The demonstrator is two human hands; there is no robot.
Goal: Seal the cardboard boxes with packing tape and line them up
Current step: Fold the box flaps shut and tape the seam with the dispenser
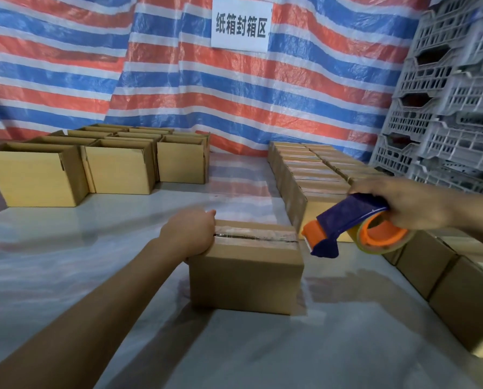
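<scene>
My left hand (191,234) curls over the left end of the box (245,273), which sits near me at the middle, its top seam covered by a strip of tape (257,237). My right hand (411,203) grips the tape dispenser (355,228) just off the box's right end. The box looks light, stiff and probably empty, so I'd hold both ends and keep off the seam.

The left arm reaches in from 7 o'clock, its hand (188,234) curled over the box's (245,279) left top edge. The right hand (411,204), entering from 3 o'clock, grips the tape dispenser (347,223).
</scene>
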